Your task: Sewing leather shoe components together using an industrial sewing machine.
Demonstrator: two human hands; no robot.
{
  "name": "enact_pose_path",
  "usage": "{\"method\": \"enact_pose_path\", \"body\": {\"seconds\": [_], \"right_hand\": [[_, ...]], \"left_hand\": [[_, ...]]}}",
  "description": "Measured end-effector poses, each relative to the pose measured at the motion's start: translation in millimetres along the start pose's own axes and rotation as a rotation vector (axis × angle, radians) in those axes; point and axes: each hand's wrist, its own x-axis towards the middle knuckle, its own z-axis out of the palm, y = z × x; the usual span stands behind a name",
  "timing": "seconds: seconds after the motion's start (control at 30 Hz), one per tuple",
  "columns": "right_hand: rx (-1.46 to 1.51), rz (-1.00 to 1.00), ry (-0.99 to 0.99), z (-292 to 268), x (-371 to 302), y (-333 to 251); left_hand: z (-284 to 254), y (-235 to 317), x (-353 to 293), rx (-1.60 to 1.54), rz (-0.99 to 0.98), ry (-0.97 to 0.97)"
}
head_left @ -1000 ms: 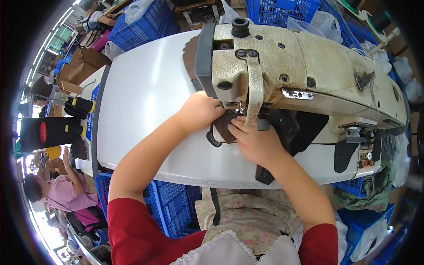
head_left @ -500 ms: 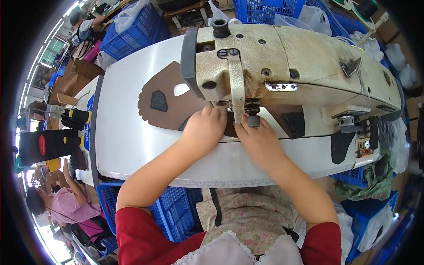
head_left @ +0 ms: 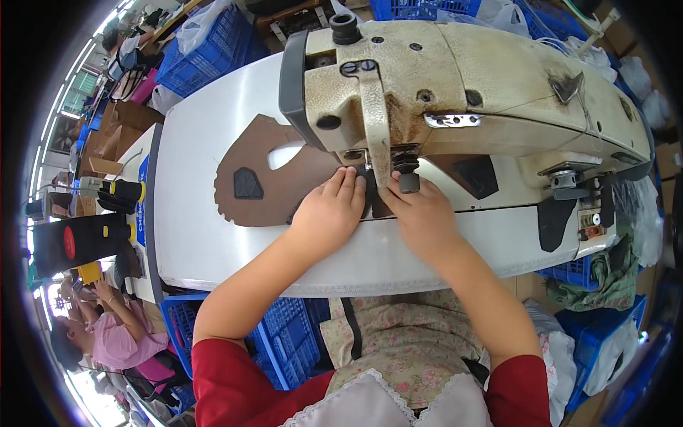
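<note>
A brown flat cut piece (head_left: 245,153) with a notched left edge, an oval opening and a black patch (head_left: 247,183) lies on the white bed of a sewing machine (head_left: 434,78). Its middle runs beneath the machine head, and its right part shows beyond with another black patch (head_left: 476,176). My left hand (head_left: 329,213) presses it down just left of the needle area, fingers stretched forward and close together. On the other side, my right hand (head_left: 425,217) lies flat on the work, its fingertips partly hidden behind the presser parts. A dark strip shows between my hands.
A loose black piece (head_left: 554,223) rests at the bed's right end. Blue crates (head_left: 288,338) stand below the table, and another blue crate (head_left: 206,53) is beyond its far left. At the left a person in pink (head_left: 121,334) works by another machine (head_left: 78,238).
The brown piece has turned a little, its notched left end swinging toward me, and more of its oval opening shows. Both hands stay on it by the needle. The whole view has shifted slightly.
</note>
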Motion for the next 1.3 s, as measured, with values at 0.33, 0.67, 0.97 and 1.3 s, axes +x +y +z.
{"method": "enact_pose_path", "body": {"seconds": [0.33, 0.67, 0.97, 1.3], "right_hand": [[0.034, -0.055, -0.040, -8, 2, 12], [0.108, -0.089, -0.074, -11, 6, 27], [0.069, -0.098, -0.058, -12, 7, 25], [0.090, -0.075, -0.070, -7, 7, 26]], "left_hand": [[-9, 1, 2, -0.114, 0.008, 0.121], [0, 5, 0, -0.039, -0.014, 0.134], [2, 5, 4, -0.060, -0.058, 0.144], [8, 1, 4, -0.124, -0.100, 0.167]]}}
